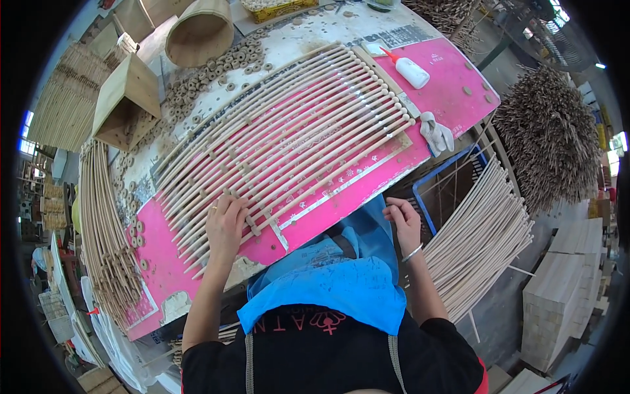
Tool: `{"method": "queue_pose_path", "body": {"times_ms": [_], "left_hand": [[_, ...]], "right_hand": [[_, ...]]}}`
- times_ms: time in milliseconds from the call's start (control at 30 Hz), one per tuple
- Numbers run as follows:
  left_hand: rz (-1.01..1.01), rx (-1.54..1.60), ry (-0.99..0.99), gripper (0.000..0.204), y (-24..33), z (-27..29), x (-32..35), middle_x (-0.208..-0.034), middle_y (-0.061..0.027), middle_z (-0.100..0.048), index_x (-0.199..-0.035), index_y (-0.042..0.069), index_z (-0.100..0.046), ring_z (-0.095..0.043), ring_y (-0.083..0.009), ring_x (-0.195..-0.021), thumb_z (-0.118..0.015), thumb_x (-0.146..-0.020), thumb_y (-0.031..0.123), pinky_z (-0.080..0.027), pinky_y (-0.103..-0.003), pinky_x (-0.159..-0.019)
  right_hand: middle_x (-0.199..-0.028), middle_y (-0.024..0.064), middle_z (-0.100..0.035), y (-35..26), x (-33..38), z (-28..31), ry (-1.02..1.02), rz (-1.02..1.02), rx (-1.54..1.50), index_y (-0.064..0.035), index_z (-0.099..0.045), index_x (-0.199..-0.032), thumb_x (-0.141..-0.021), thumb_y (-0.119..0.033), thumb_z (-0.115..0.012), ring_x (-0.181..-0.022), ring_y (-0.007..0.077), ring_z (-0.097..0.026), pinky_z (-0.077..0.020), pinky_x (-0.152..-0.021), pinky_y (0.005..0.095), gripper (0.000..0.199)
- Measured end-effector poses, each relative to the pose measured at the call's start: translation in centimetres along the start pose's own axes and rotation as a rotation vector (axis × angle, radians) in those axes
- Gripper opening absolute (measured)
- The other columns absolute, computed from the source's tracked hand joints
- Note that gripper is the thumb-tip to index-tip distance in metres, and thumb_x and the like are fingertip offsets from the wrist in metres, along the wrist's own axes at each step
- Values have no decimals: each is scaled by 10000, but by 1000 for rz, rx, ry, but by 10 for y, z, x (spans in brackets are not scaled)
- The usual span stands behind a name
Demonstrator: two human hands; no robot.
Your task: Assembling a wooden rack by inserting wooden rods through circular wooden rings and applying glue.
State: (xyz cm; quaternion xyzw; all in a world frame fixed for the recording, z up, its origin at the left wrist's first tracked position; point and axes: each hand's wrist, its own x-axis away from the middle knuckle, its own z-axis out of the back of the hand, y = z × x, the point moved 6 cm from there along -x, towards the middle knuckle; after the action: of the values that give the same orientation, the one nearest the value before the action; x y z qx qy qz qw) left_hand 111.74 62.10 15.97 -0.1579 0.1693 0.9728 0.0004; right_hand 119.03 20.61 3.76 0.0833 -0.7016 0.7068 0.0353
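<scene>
Many thin wooden rods point(289, 141) lie side by side across a pink board point(328, 209), with round ball ends at their right. Small wooden rings sit on several of them, and notched wooden strips point(246, 172) run across beneath. My left hand point(226, 220) is over the near left part of the row, fingers bent together and closed on a rod; the fingertips are partly hidden. Off the table's front edge, my right hand point(403, 220) hangs with fingers curled and nothing visible in it. It is nearest a blue-edged bin point(420, 197) and a bundle of loose rods point(479, 230).
A white glue bottle point(412, 72) with red tip and a pale glove point(436, 133) lie at the right. Wooden rings point(243, 56) are heaped behind the rods, near a round wooden container point(199, 36) and a square box point(128, 102). Ringed rods point(108, 230) stand bundled left.
</scene>
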Motion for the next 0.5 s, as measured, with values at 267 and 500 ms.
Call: {"method": "queue_pose_path", "body": {"times_ms": [267, 500], "left_hand": [[-24, -184, -93, 102, -4, -12, -11, -1022, -109, -635, -973, 78, -689, -656, -324, -964, -731, -897, 132, -503, -452, -859], [10, -136, -176, 109, -5, -11, -24, -945, -97, -605, -898, 60, -667, -624, -321, -916, -762, -857, 93, -478, -446, -820]], "right_hand": [[-986, 59, -710, -32, 3, -30, -62, -28, -22, 19, -681, -1249, -1062, -105, -567, -886, 110, -648, -539, -826, 255, 252], [-1001, 59, -711, -60, -19, -43, -98, 33, -16, 20, -678, -1260, -1077, -113, -554, -925, 112, -643, -532, -861, 267, 257]]}}
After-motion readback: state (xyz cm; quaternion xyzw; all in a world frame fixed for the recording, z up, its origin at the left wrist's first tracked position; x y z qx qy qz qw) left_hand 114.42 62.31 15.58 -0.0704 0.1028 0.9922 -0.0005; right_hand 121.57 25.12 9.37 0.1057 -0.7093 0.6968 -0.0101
